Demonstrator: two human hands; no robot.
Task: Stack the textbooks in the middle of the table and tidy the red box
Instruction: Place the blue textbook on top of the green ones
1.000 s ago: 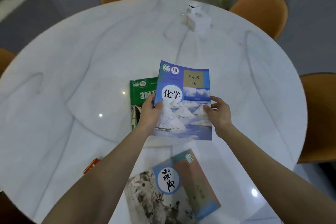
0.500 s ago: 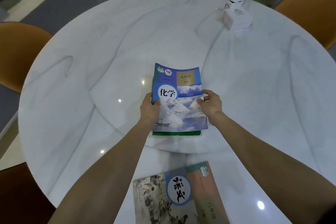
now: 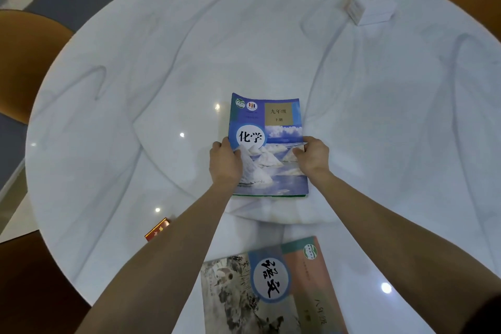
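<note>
A blue chemistry textbook (image 3: 268, 130) lies in the middle of the round table, squarely on top of a green textbook (image 3: 271, 196) of which only a thin lower edge shows. My left hand (image 3: 225, 163) grips the blue book's left edge and my right hand (image 3: 313, 156) grips its right edge. A third textbook (image 3: 273, 290) with an ink painting and a pink band lies flat near the table's front edge, between my forearms. A small red box (image 3: 157, 228) sits at the front left, partly hidden behind my left forearm.
The white marble table (image 3: 135, 76) is round. A white tissue box (image 3: 370, 5) stands at the far right. Orange chairs (image 3: 21, 57) ring the table on the left and at the far right corner.
The blue book has shifted left from beside the green book onto it and now covers it. Both hands stayed on the blue book's edges.
</note>
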